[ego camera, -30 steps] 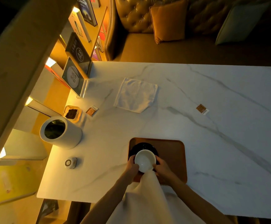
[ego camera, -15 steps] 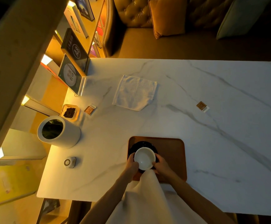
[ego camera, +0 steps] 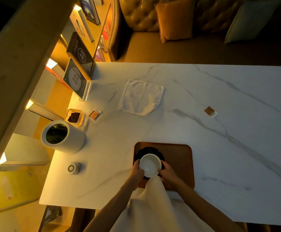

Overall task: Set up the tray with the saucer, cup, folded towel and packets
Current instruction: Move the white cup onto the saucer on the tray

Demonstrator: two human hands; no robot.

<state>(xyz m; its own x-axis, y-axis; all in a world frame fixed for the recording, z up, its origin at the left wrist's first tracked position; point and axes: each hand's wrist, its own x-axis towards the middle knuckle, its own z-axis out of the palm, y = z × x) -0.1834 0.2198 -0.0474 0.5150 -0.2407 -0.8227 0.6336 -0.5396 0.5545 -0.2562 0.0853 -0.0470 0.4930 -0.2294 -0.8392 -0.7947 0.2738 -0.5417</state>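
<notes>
Hardly anything has moved since a second ago: both of my grips stay at the cup, and only the view has shifted a little.

On the marble bench (ego camera: pixel 220 131) the brown tray (ego camera: pixel 178 158) lies near my edge. The white towel (ego camera: pixel 140 97) lies flat and well apart from it, toward the far side, and it does not look folded yet. The black saucer (ego camera: pixel 149 150) sits in the left part of the tray. The white cup (ego camera: pixel 150 165) is over the saucer, mouth up. I cannot tell if its foot already touches the saucer. One packet (ego camera: pixel 94 113) lies far left on the bench, and the other packet (ego camera: pixel 211 111) far right. Both are outside the tray.

I judge the step in hand is to seat the cup on the saucer. To do it well I should bring the cup down level and in the middle of the saucer, because it looks a bit toward my side now. I should loosen both sides together, so the cup does not slide or tip.

Both forearms come in from the near edge and meet at the cup. The left grip (ego camera: pixel 137 171) curls its fingers round the left wall of the cup. The right grip (ego camera: pixel 168 173) does the same on the right wall, so the cup is held between the two.
</notes>
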